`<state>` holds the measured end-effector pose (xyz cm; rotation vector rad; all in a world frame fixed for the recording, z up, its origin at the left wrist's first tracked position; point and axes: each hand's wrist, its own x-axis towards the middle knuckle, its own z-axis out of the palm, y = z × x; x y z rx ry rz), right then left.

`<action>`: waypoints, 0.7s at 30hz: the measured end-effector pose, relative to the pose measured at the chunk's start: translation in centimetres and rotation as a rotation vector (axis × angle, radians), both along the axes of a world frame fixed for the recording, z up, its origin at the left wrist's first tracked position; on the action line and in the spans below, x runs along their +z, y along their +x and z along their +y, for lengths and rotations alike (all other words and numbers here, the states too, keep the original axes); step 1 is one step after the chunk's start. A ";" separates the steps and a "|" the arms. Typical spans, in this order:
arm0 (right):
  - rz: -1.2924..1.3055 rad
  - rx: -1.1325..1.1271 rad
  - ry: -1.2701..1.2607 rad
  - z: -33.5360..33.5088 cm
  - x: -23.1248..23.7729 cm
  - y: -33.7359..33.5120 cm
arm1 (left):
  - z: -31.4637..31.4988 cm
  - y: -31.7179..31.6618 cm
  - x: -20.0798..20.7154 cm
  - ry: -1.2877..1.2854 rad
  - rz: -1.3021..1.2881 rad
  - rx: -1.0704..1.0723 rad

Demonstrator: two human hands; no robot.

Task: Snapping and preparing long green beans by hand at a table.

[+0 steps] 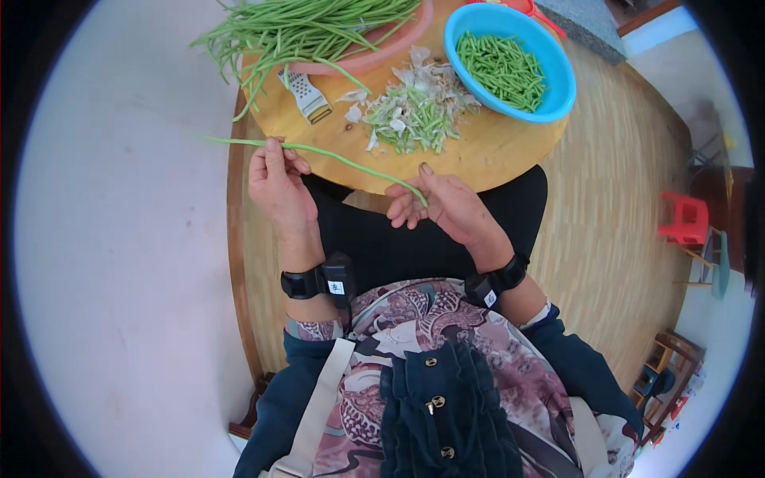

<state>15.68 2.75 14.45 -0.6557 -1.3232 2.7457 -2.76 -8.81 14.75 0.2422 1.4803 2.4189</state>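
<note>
One long green bean [343, 160] stretches across in front of me, over the near edge of the round table. My left hand [282, 185] pinches it between thumb and fingers, and its thin tip sticks out to the left. The bean's other end lies against the fingers of my right hand [446, 204], whose thumb and fingers are apart. Beyond my hands is a heap of bean trimmings and papery garlic skins [410, 119]. A metal grater [306, 97] lies left of the heap.
A pink basin [411, 32] piled with long beans [311, 32] stands at the far left. To the right, a blue basin [562, 88] holds short cut beans [502, 72]. The wooden table [510, 151] has a white wall [127, 239] on its left. A red stool [685, 219] stands farther right.
</note>
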 end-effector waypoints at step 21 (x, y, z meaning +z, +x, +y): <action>-0.107 0.018 0.139 0.2 -0.5 0.4 | -0.6 -0.7 -0.6 -0.024 -0.029 0.080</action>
